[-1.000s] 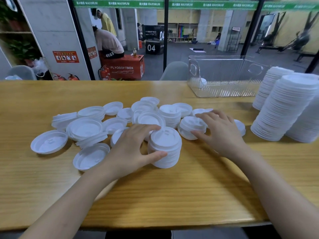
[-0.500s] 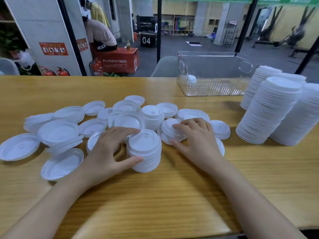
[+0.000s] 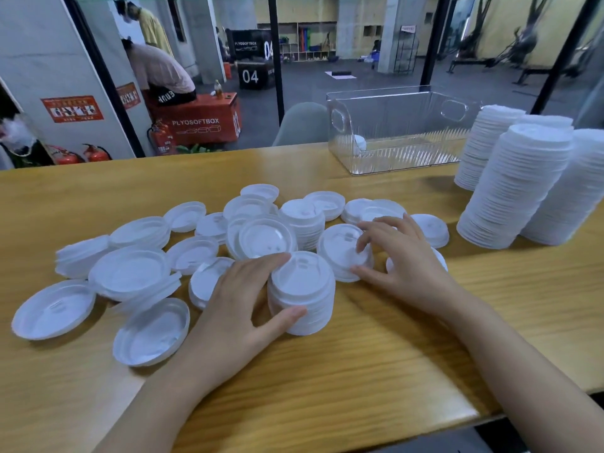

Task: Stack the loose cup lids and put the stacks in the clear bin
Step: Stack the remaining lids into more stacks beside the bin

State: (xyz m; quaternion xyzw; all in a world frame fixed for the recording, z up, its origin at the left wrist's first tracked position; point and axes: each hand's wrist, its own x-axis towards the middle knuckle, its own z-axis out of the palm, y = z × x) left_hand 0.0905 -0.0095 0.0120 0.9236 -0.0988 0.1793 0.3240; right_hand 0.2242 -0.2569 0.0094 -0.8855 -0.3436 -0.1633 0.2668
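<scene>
Several loose white cup lids [image 3: 130,273] lie scattered over the wooden table [image 3: 359,371], some upside down. My left hand [image 3: 235,305] grips a short stack of lids [image 3: 302,292] near the table's middle, thumb in front and fingers behind. Just right of it, my right hand [image 3: 402,259] pinches a small stack of lids [image 3: 340,250] between thumb and fingers. The clear bin [image 3: 402,132] stands at the back right with one small white item inside at its left end.
Three tall leaning stacks of lids [image 3: 516,188] stand at the right, close to the bin. A glass wall runs behind the table's far edge. Beyond it are people, a red box and gym gear.
My right hand has slid left, drawing its small stack closer to the stack in my left hand. The left hand keeps its grip. The camera has moved nearer.
</scene>
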